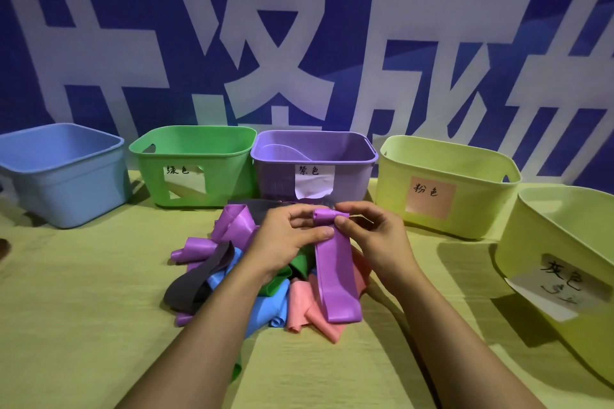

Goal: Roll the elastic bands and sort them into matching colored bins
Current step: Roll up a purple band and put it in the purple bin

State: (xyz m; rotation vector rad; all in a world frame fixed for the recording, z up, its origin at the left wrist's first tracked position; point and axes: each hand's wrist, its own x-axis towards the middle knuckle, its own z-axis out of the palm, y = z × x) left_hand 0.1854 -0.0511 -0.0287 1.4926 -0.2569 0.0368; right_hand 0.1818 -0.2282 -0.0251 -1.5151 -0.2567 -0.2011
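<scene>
We're looking down over both forearms, and both hands are up above the pile, working one purple band (335, 272) between them. The left hand (292, 239) has its fingers curled round the rolled top end, thumb pressed to the strip just under it, and the right hand (372, 229) pinches that same small roll from the other side, thumb and fingertips tight on it. The rest of the purple band hangs down flat and unrolled, its lower end lying across the heap of loose bands (252, 279), a tangle of purple, grey, blue, green and pink on the yellow-green tablecloth (83, 325). Behind the heap we've got the bins in a row: the blue bin (63, 176) far left, the green bin (196, 169) beside it with a paper label, then the purple bin (312, 159) dead centre, just beyond the hands, also labelled. To the right stands a pale yellow-green bin (445, 186) carrying a pink label, and nearest us at the right edge another pale yellow-green bin (564, 262) with a loose paper label. A blue banner (133, 26) with big white characters fills the background.
</scene>
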